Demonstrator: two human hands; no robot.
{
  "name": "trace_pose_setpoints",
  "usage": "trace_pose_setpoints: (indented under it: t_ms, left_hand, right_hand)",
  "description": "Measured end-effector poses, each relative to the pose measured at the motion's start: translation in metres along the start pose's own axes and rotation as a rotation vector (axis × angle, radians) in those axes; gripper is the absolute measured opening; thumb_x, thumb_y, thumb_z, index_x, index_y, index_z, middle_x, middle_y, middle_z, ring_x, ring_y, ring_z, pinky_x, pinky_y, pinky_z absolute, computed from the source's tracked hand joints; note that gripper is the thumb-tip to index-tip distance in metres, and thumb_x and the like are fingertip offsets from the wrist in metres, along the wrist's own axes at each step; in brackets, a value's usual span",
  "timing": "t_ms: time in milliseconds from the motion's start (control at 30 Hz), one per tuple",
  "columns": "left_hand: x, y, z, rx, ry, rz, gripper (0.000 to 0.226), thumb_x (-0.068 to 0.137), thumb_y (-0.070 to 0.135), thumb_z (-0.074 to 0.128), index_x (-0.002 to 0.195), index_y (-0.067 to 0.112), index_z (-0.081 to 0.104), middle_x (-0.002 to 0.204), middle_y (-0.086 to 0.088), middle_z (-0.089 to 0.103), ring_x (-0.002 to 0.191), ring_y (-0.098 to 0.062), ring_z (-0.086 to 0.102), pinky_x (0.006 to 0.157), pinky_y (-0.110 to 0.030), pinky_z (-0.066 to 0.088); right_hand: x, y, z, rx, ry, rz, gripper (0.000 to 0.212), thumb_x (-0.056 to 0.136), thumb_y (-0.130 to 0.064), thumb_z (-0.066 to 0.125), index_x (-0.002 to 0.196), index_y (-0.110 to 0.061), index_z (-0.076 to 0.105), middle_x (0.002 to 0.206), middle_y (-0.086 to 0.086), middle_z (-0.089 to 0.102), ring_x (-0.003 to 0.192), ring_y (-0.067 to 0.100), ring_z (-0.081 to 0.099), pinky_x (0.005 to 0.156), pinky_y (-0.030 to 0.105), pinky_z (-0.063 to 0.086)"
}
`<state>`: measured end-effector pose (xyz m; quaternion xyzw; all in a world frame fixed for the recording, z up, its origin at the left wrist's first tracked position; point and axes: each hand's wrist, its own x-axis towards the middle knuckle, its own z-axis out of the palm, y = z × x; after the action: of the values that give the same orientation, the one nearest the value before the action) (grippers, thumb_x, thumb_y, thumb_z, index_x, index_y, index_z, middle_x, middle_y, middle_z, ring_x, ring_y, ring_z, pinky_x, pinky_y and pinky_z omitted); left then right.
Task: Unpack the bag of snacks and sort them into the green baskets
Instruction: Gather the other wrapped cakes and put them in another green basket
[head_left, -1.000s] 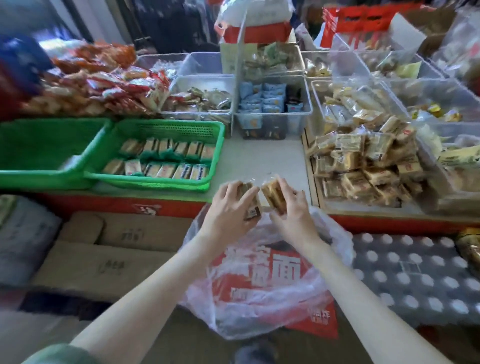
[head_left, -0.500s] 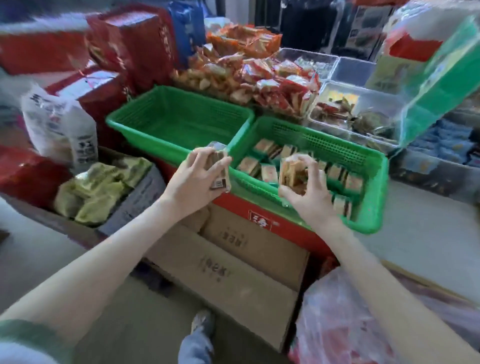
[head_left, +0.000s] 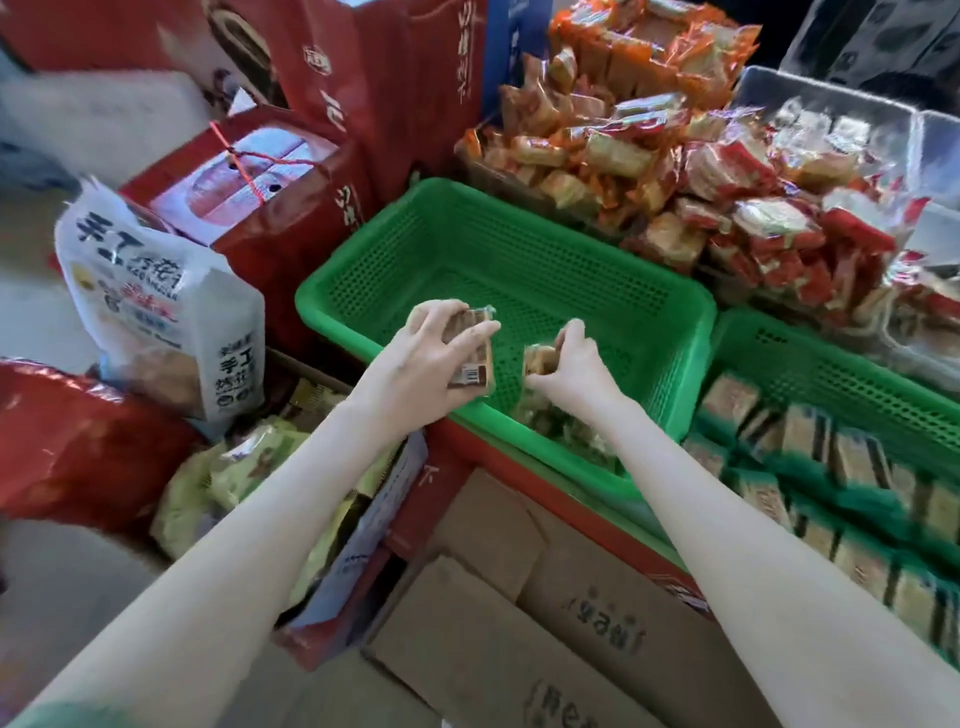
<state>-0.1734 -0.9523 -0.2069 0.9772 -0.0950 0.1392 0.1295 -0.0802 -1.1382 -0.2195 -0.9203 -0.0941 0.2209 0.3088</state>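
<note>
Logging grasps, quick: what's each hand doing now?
Left hand: grips a brown clear-wrapped snack pack with a barcode.
Right hand: grips a tan clear-wrapped snack pack.

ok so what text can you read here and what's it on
"手工", blue, on the white bag, front and side; its other print is blurred.
Red gift box: brush lettering, illegible.
Cardboard box: stamped marks, blurred.
Barcoded pack in the left hand: digits too small.
Tan pack in the right hand: nothing readable.
</note>
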Motion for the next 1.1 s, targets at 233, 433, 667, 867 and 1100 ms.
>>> trace_pose_setpoints:
  t_ms: [233, 433, 667, 867, 1100]
  left_hand:
    - [0.040, -0.007, 0.014, -0.014, -0.161, 0.120, 0.077, 0.070, 0.030, 0.085, 0.136, 0.011, 0.052, 0.128, -0.023, 0.047, 0.120, -0.040, 0.040, 0.087, -0.055, 0.051]
    - [0.056, -0.001, 0.032, -0.102, -0.353, 0.055, 0.088, 0.080, 0.034, 0.076, 0.150, 0.015, 0.027, 0.143, -0.012, 0.032, 0.134, -0.026, 0.020, 0.103, -0.043, 0.040]
    - [0.079, 0.024, 0.052, -0.180, -0.619, 0.041, 0.102, 0.077, 0.038, 0.078, 0.151, 0.007, 0.016, 0.142, -0.006, 0.023, 0.130, -0.017, 0.016, 0.111, -0.034, 0.025]
    - [0.077, 0.039, 0.062, -0.108, -0.965, 0.017, 0.104, 0.083, 0.044, 0.070, 0.153, 0.016, -0.002, 0.156, -0.006, 0.002, 0.144, -0.026, -0.001, 0.118, -0.046, 0.016]
    - [0.077, 0.061, 0.045, -0.260, -0.874, -0.090, 0.072, 0.097, 0.030, 0.054, 0.154, 0.024, 0.011, 0.161, -0.004, -0.010, 0.148, -0.023, -0.010, 0.119, -0.045, 0.009]
  right_hand:
    - [0.017, 0.010, 0.001, -0.792, -0.080, -0.092, 0.092, 0.081, -0.074, 0.047, 0.144, -0.009, 0.028, 0.143, 0.012, 0.039, 0.138, 0.028, 0.029, 0.115, 0.056, 0.001]
    - [0.008, 0.028, -0.008, -0.586, -0.231, -0.191, 0.087, 0.077, -0.071, 0.057, 0.144, -0.022, 0.032, 0.137, 0.003, 0.040, 0.136, 0.025, 0.029, 0.116, 0.052, -0.006]
    - [-0.013, 0.048, -0.026, -0.492, -0.168, -0.032, 0.110, 0.076, -0.070, 0.060, 0.153, -0.022, -0.003, 0.156, 0.010, 0.022, 0.143, 0.026, 0.021, 0.118, 0.050, 0.012]
    - [-0.029, 0.050, -0.024, -0.448, -0.299, -0.078, 0.099, 0.077, -0.052, 0.072, 0.150, -0.014, 0.017, 0.146, 0.005, 0.040, 0.128, 0.024, 0.043, 0.103, 0.043, 0.043]
    - [-0.065, 0.056, -0.043, -0.661, -0.014, -0.227, 0.084, 0.093, -0.058, 0.046, 0.154, -0.016, 0.005, 0.160, 0.002, 0.012, 0.148, 0.018, 0.005, 0.118, 0.050, -0.007]
